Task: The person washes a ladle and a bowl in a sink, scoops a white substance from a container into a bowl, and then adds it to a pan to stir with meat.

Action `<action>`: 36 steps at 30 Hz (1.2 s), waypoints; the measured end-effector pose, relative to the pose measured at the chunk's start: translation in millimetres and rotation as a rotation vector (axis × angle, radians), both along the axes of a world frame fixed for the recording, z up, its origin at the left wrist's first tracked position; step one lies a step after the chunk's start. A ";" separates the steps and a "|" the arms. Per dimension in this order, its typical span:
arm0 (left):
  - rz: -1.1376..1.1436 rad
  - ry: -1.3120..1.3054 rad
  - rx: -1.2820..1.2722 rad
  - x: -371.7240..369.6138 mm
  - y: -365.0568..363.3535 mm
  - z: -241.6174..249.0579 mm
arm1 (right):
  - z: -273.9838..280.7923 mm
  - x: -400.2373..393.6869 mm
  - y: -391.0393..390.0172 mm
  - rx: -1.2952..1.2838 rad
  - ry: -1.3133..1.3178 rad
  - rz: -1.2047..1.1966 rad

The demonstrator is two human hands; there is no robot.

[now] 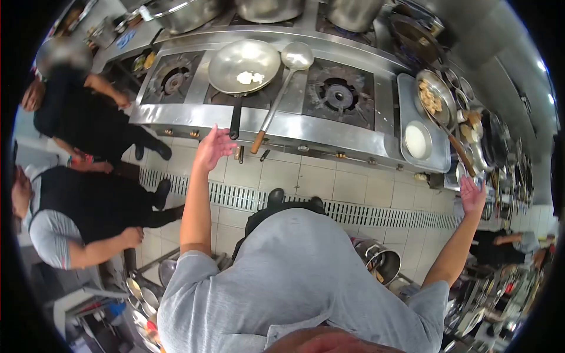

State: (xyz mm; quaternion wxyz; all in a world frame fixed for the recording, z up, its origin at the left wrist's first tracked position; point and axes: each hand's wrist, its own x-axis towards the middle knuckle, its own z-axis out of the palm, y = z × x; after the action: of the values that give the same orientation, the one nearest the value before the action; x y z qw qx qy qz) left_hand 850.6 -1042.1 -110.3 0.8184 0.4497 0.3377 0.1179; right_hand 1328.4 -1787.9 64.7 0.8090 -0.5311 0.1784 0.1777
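Note:
My left hand (pixel 213 148) is open with its fingers apart, just left of the black handle of a frying pan (pixel 226 65). The pan sits on the stove with a small white lump (pixel 250 77) in it. Beside the pan lies a long ladle (pixel 297 56), its wooden handle end over the stove's front edge. On the far right my right hand (pixel 472 194) is raised and open, near the wooden handle (pixel 461 154) of a round metal strainer or pan (pixel 450 112) that holds browned food pieces (pixel 429 97). Neither hand appears to hold anything.
A metal tray (pixel 406 94) bears a bowl of white contents (pixel 418 140). Gas burners (pixel 339 94) line the stove, with large pots (pixel 353 13) behind. Two people stand at left; another person (pixel 503 247) is at far right. A floor drain grate (pixel 376 213) crosses the tiles.

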 end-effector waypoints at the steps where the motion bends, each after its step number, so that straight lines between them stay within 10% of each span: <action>1: 0.014 0.026 0.030 -0.6 -3.6 3.1 | -0.7 11.7 3.6 0.054 -0.014 0.008; 14: 0.273 0.264 0.118 -48.2 -116.0 38.9 | -49.8 98.0 60.6 0.587 0.149 0.668; 36: 0.214 0.131 0.116 -73.8 -40.0 14.9 | 79.6 -134.2 280.2 0.191 -0.216 0.847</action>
State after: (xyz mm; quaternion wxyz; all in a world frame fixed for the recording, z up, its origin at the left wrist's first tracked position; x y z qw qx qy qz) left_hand 776.7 -1082.1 -95.3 0.7502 0.4642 0.4289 0.1942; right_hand 1194.1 -1507.7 144.3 0.7243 -0.4958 -0.1576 0.4525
